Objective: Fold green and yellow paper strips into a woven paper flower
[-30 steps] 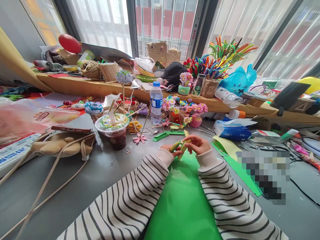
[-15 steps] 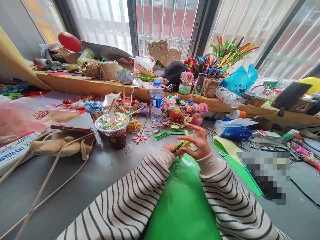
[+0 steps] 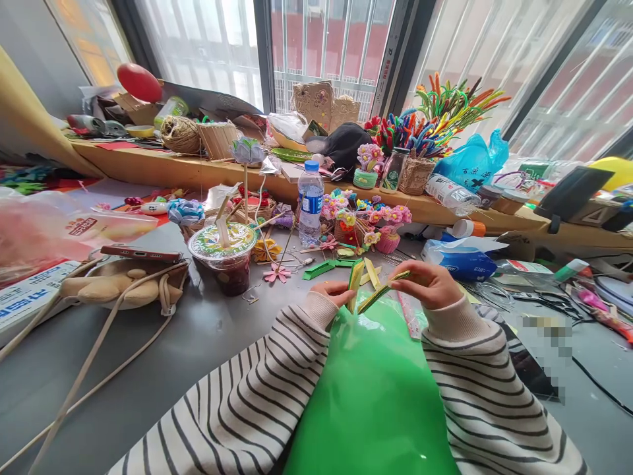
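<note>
The paper strips (image 3: 370,290), yellow and green, sat between my 2 hands just above the near edge of the grey table (image 3: 198,343). My left hand (image 3: 332,292) was closed in a pinch around the upright folded bundle, its top standing above my fingers. My right hand (image 3: 429,282) was also pinched shut, thumb and forefinger gripping the far end of 1 long strip that slanted down toward the left hand. How many strips made up the bundle I could not tell.

A sheet of green plastic (image 3: 370,402) lay bowed across my lap between my 2 striped sleeves.

Further off on the table stood 1 sealed drink cup (image 3: 222,254) with a straw, to the left, and 1 water bottle (image 3: 310,201) behind it toward the middle. 1 pink paper flower (image 3: 277,274) lay flat between cup and hands. To the far left, 1 phone (image 3: 141,254) rested on a beige bag (image 3: 119,287). 1 blue tissue pack (image 3: 459,260) lay just right of my right hand.
</note>
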Action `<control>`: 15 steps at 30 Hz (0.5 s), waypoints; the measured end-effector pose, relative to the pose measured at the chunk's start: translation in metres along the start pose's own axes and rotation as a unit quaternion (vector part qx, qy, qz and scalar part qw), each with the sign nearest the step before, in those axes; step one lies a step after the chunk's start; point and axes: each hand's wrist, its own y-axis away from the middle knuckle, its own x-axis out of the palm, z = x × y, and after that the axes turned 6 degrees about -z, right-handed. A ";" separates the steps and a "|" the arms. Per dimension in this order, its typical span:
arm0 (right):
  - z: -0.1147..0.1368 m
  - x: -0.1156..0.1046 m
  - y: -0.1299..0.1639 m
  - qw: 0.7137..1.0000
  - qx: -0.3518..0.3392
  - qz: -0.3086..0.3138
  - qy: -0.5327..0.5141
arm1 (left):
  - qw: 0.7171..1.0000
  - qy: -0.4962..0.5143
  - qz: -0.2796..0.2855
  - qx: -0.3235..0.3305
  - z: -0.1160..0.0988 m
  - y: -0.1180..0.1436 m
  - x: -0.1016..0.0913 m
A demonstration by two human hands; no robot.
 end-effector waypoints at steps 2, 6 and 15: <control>-0.006 0.000 -0.001 0.999 0.040 0.034 -0.003 | 0.999 0.025 0.027 -0.011 -0.003 0.004 0.001; -0.025 0.009 -0.005 0.997 0.043 0.049 -0.030 | 0.993 0.078 0.072 -0.048 -0.004 0.008 0.006; -0.040 0.020 -0.008 0.995 0.047 0.004 -0.082 | 0.991 0.107 0.059 -0.050 -0.001 0.007 0.010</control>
